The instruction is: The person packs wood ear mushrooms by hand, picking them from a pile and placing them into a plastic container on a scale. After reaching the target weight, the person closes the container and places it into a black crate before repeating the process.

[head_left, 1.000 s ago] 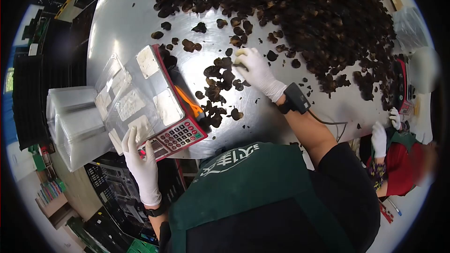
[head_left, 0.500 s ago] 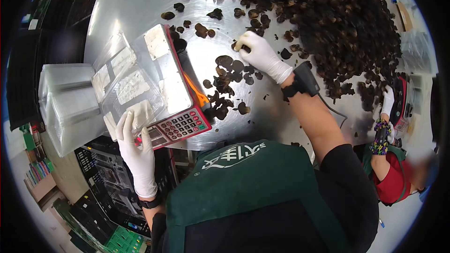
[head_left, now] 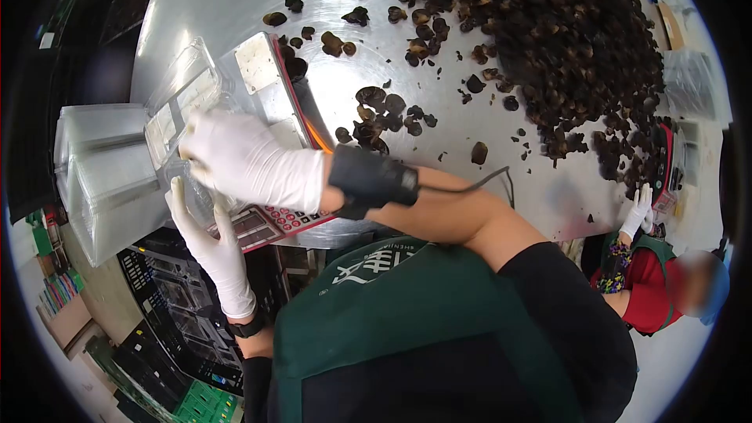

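Note:
My right hand (head_left: 247, 157), in a white glove, is over the clear plastic container (head_left: 188, 98) on the red scale (head_left: 262, 227). Its fingers are curled down, and what they hold, if anything, is hidden. Below it my left hand (head_left: 210, 247), also gloved, has its thumb and fingers apart at the container's near edge. The container's lid stands open toward the back. Dark dried fungus pieces (head_left: 376, 113) lie loose on the metal table (head_left: 454, 180) to the right of the scale, near an orange-handled tool (head_left: 317, 137).
A big heap of dark fungus (head_left: 580, 47) covers the table's back right. Stacked clear containers (head_left: 110, 180) stand at the left, above black crates (head_left: 184, 313). At the far right a gloved co-worker (head_left: 654, 278) is beside another scale (head_left: 666, 164).
My right hand has moved left from the loose pieces to over the container. My left hand has shifted slightly left. The co-worker's hands have come together.

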`<action>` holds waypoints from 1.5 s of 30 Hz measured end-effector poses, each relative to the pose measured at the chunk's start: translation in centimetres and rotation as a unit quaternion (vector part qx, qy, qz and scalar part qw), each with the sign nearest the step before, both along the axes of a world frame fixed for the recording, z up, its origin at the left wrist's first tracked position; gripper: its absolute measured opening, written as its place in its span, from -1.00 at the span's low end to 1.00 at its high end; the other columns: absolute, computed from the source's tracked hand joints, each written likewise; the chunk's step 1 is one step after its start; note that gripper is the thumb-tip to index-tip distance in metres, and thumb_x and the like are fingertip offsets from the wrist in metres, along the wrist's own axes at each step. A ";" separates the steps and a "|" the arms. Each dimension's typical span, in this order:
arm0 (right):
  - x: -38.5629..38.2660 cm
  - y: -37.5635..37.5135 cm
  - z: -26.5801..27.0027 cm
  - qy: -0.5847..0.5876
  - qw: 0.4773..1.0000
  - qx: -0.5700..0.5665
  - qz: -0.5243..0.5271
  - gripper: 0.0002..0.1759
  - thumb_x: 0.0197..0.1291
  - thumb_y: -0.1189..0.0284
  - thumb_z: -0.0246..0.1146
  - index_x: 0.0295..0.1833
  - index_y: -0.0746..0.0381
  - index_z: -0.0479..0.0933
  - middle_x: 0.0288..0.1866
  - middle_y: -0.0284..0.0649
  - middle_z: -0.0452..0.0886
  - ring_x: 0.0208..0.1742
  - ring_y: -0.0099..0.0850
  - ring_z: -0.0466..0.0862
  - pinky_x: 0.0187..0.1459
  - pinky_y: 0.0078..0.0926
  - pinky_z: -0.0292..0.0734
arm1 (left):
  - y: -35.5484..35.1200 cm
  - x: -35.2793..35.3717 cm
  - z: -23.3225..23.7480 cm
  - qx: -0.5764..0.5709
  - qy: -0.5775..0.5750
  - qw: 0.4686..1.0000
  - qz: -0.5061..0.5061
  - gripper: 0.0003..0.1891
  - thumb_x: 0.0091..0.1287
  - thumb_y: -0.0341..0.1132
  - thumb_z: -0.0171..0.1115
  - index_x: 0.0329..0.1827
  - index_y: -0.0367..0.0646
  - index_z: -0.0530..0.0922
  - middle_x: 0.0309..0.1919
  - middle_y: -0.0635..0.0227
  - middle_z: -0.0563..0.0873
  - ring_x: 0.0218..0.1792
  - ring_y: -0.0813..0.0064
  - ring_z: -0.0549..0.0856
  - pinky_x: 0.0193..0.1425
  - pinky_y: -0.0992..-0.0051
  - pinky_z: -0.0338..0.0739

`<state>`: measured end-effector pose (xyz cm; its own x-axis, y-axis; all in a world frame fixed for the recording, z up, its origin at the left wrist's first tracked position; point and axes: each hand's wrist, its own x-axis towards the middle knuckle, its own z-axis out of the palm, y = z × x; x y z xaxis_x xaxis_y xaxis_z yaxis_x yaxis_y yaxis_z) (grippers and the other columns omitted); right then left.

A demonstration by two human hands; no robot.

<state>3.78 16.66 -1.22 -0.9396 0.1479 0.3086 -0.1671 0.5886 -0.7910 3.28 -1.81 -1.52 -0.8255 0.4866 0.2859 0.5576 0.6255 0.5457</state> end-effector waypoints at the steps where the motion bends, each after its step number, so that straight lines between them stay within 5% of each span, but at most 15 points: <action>1: 0.2 -0.8 0.0 -0.029 0.995 0.089 0.024 -0.72 0.20 0.26 0.31 -0.05 0.16 0.66 0.10 -0.17 0.63 0.05 -0.25 0.66 0.09 -0.26 0.55 | 0.1 0.0 -0.2 0.012 -0.003 1.000 0.001 -0.32 0.37 -0.55 0.22 0.56 -0.26 0.24 0.51 0.08 0.39 0.58 0.03 0.25 0.64 0.12 0.07; 2: 0.2 -1.2 -0.2 -0.058 0.981 0.177 0.049 -0.69 0.21 0.23 0.30 -0.02 0.15 0.65 0.12 -0.18 0.63 0.07 -0.25 0.65 0.11 -0.23 0.53 | 0.2 0.0 -0.2 0.003 0.002 1.000 0.001 -0.32 0.37 -0.55 0.21 0.57 -0.26 0.23 0.51 0.09 0.39 0.58 0.03 0.25 0.64 0.12 0.06; 5: 2.7 0.5 -0.2 0.141 0.977 0.158 -0.005 -0.63 0.22 0.16 0.28 0.03 0.14 0.63 0.14 -0.19 0.63 0.08 -0.21 0.64 0.17 -0.15 0.49 | 0.2 0.2 -0.1 -0.013 0.003 1.000 0.002 -0.32 0.37 -0.55 0.21 0.58 -0.25 0.23 0.52 0.12 0.38 0.59 0.04 0.22 0.64 0.12 0.04; 8: 6.2 7.3 -3.2 0.084 0.990 0.025 -0.114 -0.69 0.19 0.31 0.27 0.03 0.12 0.67 0.03 -0.16 0.68 0.04 -0.12 0.63 0.18 -0.18 0.50 | 0.4 0.2 -0.2 -0.008 -0.004 1.000 0.008 -0.33 0.38 -0.55 0.20 0.57 -0.24 0.24 0.52 0.14 0.39 0.59 0.03 0.21 0.64 0.13 0.03; 11: 11.3 13.2 -10.4 -0.068 0.982 0.110 -0.138 -0.67 0.10 0.44 0.30 0.02 0.18 0.65 0.00 -0.16 0.60 0.11 -0.15 0.59 0.18 -0.27 0.52 | 0.4 0.1 -0.1 -0.027 0.013 1.000 0.005 -0.34 0.39 -0.56 0.19 0.57 -0.20 0.26 0.51 0.15 0.39 0.59 0.02 0.21 0.63 0.13 0.03; 15: 15.1 15.5 -11.3 -0.166 0.967 -0.083 -0.177 -0.80 0.19 0.53 0.27 -0.06 0.23 0.63 -0.10 -0.34 0.65 -0.15 -0.47 0.64 -0.05 -0.53 0.57 | 0.4 0.1 0.0 -0.031 0.020 0.999 0.003 -0.36 0.40 -0.55 0.19 0.56 -0.19 0.28 0.49 0.14 0.41 0.57 0.00 0.24 0.61 0.14 0.06; 18: 16.8 17.2 -10.6 -0.161 0.864 -0.440 -0.186 -0.79 0.31 0.47 0.21 0.01 0.30 0.58 -0.10 -0.37 0.65 -0.08 -0.61 0.62 -0.06 -0.65 0.54 | 0.6 0.1 0.1 -0.028 0.017 0.999 0.001 -0.38 0.40 -0.54 0.19 0.55 -0.20 0.29 0.48 0.11 0.42 0.56 -0.01 0.26 0.61 0.14 0.08; 21: 18.2 16.8 -9.3 -0.129 0.817 -0.539 -0.160 -0.75 0.31 0.46 0.23 0.07 0.27 0.59 -0.11 -0.37 0.65 -0.10 -0.62 0.64 -0.07 -0.66 0.56 | 0.6 0.2 0.2 -0.043 0.026 0.999 0.004 -0.38 0.39 -0.54 0.19 0.54 -0.21 0.30 0.46 0.09 0.43 0.56 -0.01 0.26 0.61 0.14 0.09; 27: 16.4 12.4 -7.2 -0.225 0.917 -0.301 -0.131 -0.71 0.27 0.43 0.30 0.11 0.17 0.62 -0.04 -0.38 0.65 -0.13 -0.64 0.62 -0.13 -0.65 0.55 | 0.5 -0.1 0.2 -0.030 0.025 0.999 -0.010 -0.37 0.34 -0.56 0.21 0.52 -0.24 0.33 0.43 0.08 0.46 0.51 0.02 0.32 0.60 0.14 0.11; 28: 16.4 11.6 -8.4 -0.170 0.964 -0.167 -0.118 -0.65 0.19 0.50 0.34 0.12 0.12 0.62 0.01 -0.44 0.63 -0.09 -0.65 0.61 -0.13 -0.65 0.55 | 0.5 -0.2 0.1 -0.032 0.037 0.999 -0.013 -0.38 0.34 -0.56 0.21 0.51 -0.24 0.34 0.42 0.07 0.47 0.49 0.03 0.34 0.60 0.14 0.12; 31: 16.3 9.6 -9.3 -0.114 0.980 0.123 -0.108 -0.61 0.08 0.46 0.40 0.09 0.06 0.62 -0.06 -0.31 0.60 -0.04 -0.35 0.68 -0.07 -0.40 0.63 | 0.4 0.1 0.2 -0.042 0.047 0.998 -0.009 -0.38 0.33 -0.56 0.22 0.50 -0.24 0.35 0.41 0.07 0.47 0.50 0.02 0.33 0.60 0.14 0.12; 34: 16.0 9.6 -10.5 -0.142 0.966 0.186 -0.113 -0.61 0.06 0.46 0.39 0.06 0.04 0.63 -0.10 -0.27 0.60 -0.01 -0.22 0.65 -0.03 -0.30 0.63 | 0.6 0.3 0.4 -0.050 0.057 0.997 -0.007 -0.37 0.31 -0.57 0.24 0.50 -0.22 0.37 0.40 0.05 0.48 0.51 0.04 0.32 0.60 0.14 0.12; 40: 17.7 12.1 -9.3 -0.151 0.958 -0.171 -0.171 -0.71 0.29 0.50 0.28 0.12 0.19 0.63 -0.21 -0.40 0.71 -0.38 -0.61 0.58 -0.25 -0.63 0.51 | 0.1 0.9 0.8 -0.036 0.054 0.998 0.000 -0.37 0.29 -0.56 0.24 0.49 -0.23 0.38 0.43 0.02 0.43 0.52 0.03 0.32 0.60 0.12 0.15; 43: 18.5 12.8 -7.6 -0.236 0.878 -0.373 -0.184 -0.72 0.32 0.51 0.25 0.12 0.27 0.62 -0.12 -0.35 0.74 -0.33 -0.67 0.56 -0.23 -0.65 0.50 | 0.0 1.3 0.7 -0.022 0.052 0.998 0.003 -0.38 0.32 -0.57 0.22 0.49 -0.22 0.37 0.45 0.05 0.42 0.53 0.07 0.33 0.59 0.14 0.18; 45: 19.4 13.8 -7.8 -0.243 0.858 -0.430 -0.139 -0.70 0.38 0.43 0.19 0.16 0.28 0.57 0.05 -0.14 0.72 -0.12 -0.50 0.67 -0.11 -0.58 0.59 | -0.1 1.4 0.6 -0.035 0.066 0.997 0.009 -0.39 0.36 -0.59 0.18 0.51 -0.21 0.35 0.46 0.10 0.43 0.52 0.15 0.35 0.59 0.20 0.21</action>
